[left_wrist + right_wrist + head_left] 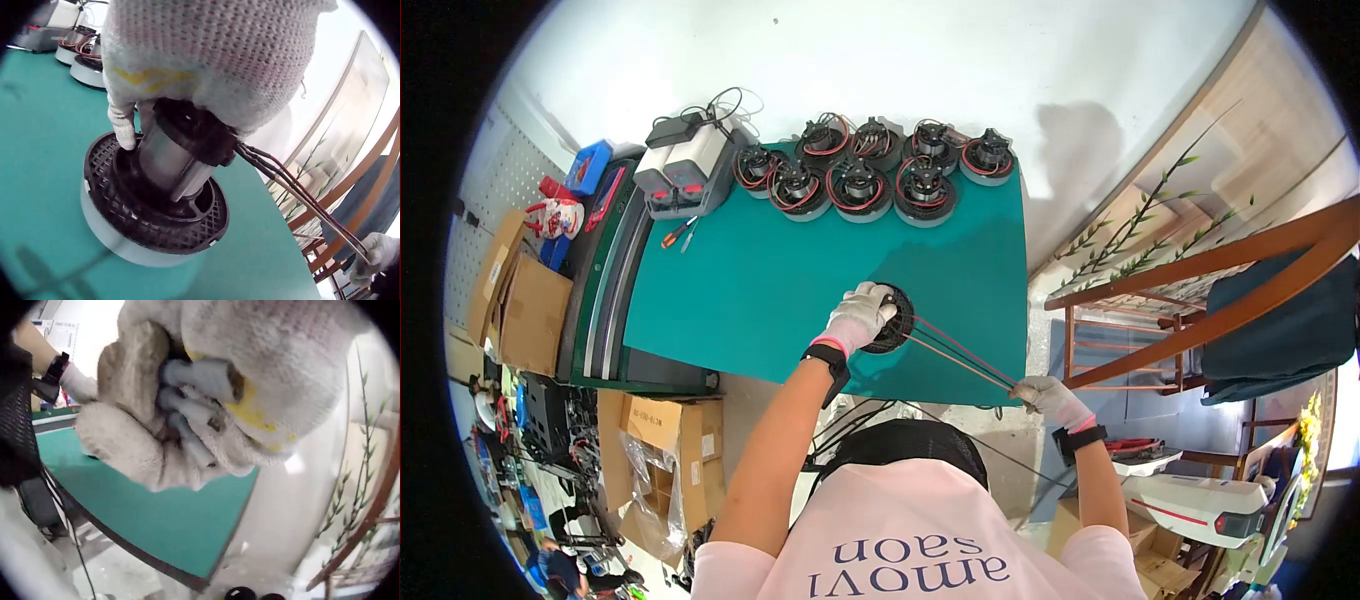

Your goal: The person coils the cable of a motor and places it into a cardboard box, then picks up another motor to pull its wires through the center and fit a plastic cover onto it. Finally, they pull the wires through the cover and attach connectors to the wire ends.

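A round black motor unit [889, 335] with a grey rim stands on the green table. My gloved left hand [860, 315] grips its upper cylinder, as the left wrist view shows the hand [206, 62] over the motor [172, 165]. Red and dark wires [960, 352] run taut from the motor to my gloved right hand [1052, 400], past the table's right front corner. In the right wrist view the fingers of the right hand [187, 406] pinch the wire ends, and several grey sleeved tips [203, 378] stick out between them.
Several similar motor units [858, 188] with coiled wires stand along the back of the green table [750, 290]. At the back left are a grey-white device [685, 170] and an orange-handled screwdriver [672, 238]. A wooden chair [1125, 345] stands at the right, cardboard boxes [665, 440] at the left front.
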Tool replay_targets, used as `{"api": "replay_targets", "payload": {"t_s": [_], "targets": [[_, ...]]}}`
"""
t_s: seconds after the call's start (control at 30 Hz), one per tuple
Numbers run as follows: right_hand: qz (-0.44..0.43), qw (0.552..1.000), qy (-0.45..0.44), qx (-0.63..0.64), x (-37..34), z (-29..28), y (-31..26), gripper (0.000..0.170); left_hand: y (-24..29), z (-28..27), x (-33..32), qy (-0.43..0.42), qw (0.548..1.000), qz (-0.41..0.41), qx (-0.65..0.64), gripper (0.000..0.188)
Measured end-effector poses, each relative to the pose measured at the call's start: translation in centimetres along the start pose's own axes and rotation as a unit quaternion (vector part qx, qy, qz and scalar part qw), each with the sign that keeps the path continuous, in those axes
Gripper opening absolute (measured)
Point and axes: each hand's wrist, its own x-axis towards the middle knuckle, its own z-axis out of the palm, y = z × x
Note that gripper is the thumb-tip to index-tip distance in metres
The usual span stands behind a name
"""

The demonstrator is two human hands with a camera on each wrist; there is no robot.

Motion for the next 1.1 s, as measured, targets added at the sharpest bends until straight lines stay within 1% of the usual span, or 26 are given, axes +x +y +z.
{"api": "replay_targets", "payload": {"t_s": [0.03, 0.17, 0.23, 0.27, 0.33, 0.37, 0.4, 0.43, 0.47, 0.5, 0.53, 0.57, 0.6, 0.63, 0.67, 0.7, 0.73, 0.77, 0.83, 0.87, 0.97, 1.03, 1.07, 1.1], "targets": [[0.004, 0.999, -0.026, -0.034, -0.1, 0.0, -0.3, 0.023, -0.1, 0.0, 0.0, 0.001, 1.000, 0.002, 0.002, 0.042], [0.006, 0.998, -0.025, -0.063, -1.0, 0.9, 0.2, 0.023, -0.2, 0.0, 0.1, 0.002, 1.000, 0.006, -0.026, 0.042], [-0.037, 0.995, -0.054, -0.078, -1.3, 1.1, 0.6, 0.022, -0.2, 0.0, 0.0, 0.003, 0.999, 0.002, -0.047, 0.043], [-0.037, 0.995, -0.056, -0.078, -1.1, 1.1, 1.3, 0.022, -0.3, 0.0, 0.0, 0.003, 0.999, 0.005, -0.048, 0.042], [-0.196, 0.973, -0.015, -0.118, -0.5, 0.9, 2.2, 0.020, -0.3, 0.0, 0.0, 0.003, 0.999, 0.007, -0.047, 0.042], [-0.196, 0.973, -0.015, -0.117, -0.5, 0.5, 2.6, 0.020, -0.3, -0.1, 0.0, 0.004, 0.998, 0.011, -0.055, 0.041], [-0.087, 0.995, 0.001, -0.057, -0.7, 0.4, 2.3, 0.021, -0.4, -0.1, 0.0, 0.006, 0.998, 0.016, -0.063, 0.041], [0.023, 1.000, 0.017, 0.003, -0.9, 0.2, 2.0, 0.022, -1.0, 0.1, 0.4, 0.007, 0.998, 0.015, -0.062, 0.041], [0.021, 1.000, 0.016, 0.004, -0.9, 0.0, 2.1, 0.022, -2.2, 0.6, 1.1, 0.002, 0.991, 0.065, -0.119, 0.042], [0.031, 0.998, 0.052, 0.023, -1.1, -0.1, 2.3, 0.023, -2.7, 0.2, 1.2, -0.004, 0.978, 0.115, -0.176, 0.043], [0.042, 0.994, 0.087, 0.042, -1.2, -0.2, 2.5, 0.025, -3.3, -0.1, 1.3, -0.004, 0.978, 0.114, -0.176, 0.043], [0.041, 0.995, 0.085, 0.042, -1.1, -0.3, 2.8, 0.025, -3.9, -0.5, 1.2, -0.035, 0.957, 0.094, -0.273, 0.043], [0.034, 0.992, 0.097, 0.073, -0.8, -0.2, 3.1, 0.025, -4.1, -0.9, 1.0, -0.066, 0.925, 0.073, -0.367, 0.044], [0.027, 0.988, 0.108, 0.104, -0.5, -0.1, 3.4, 0.025, -4.3, -1.1, 0.6, -0.065, 0.925, 0.071, -0.366, 0.044], [0.026, 0.988, 0.107, 0.104, -0.3, 0.0, 3.6, 0.025, -4.4, -1.2, 0.2, -0.075, 0.927, 0.073, -0.361, 0.046], [0.015, 0.987, 0.132, 0.088, -0.2, 0.1, 3.7, 0.025, -4.4, -1.3, -0.2, -0.086, 0.928, 0.074, -0.355, 0.048], [0.004, 0.985, 0.158, 0.072, -0.1, 0.2, 3.8, 0.025, -3.9, -1.2, -0.3, -0.077, 0.951, 0.057, -0.295, 0.056], [0.004, 0.985, 0.157, 0.072, 0.1, 0.4, 4.1, 0.025, -3.7, -1.2, -0.6, -0.077, 0.951, 0.056, -0.295, 0.056], [-0.015, 0.979, 0.199, 0.048, 0.6, 0.8, 4.7, 0.024, -3.5, -1.0, -0.9, -0.076, 0.962, 0.042, -0.258, 0.066], [-0.013, 0.979, 0.198, 0.048, 0.6, 0.9, 5.0, 0.024, -3.8, -0.8, -0.7, -0.085, 0.958, 0.038, -0.272, 0.071], [-0.001, 0.976, 0.215, 0.033, 0.4, 1.2, 4.7, 0.024, -3.1, -1.5, -1.2, -0.084, 0.961, 0.014, -0.262, 0.071], [0.030, 0.973, 0.194, 0.122, -0.4, 1.0, 3.0, 0.022, -3.3, -1.2, -1.0, -0.085, 0.957, 0.020, -0.278, 0.071], [0.030, 0.972, 0.198, 0.125, -0.7, 0.7, 2.5, 0.022, -3.5, -1.0, -1.0, -0.085, 0.952, 0.024, -0.292, 0.071], [0.044, 0.967, 0.192, 0.159, -1.1, 0.3, 1.9, 0.020, -3.7, -0.8, -0.9, -0.089, 0.953, 0.028, -0.289, 0.071]]}}
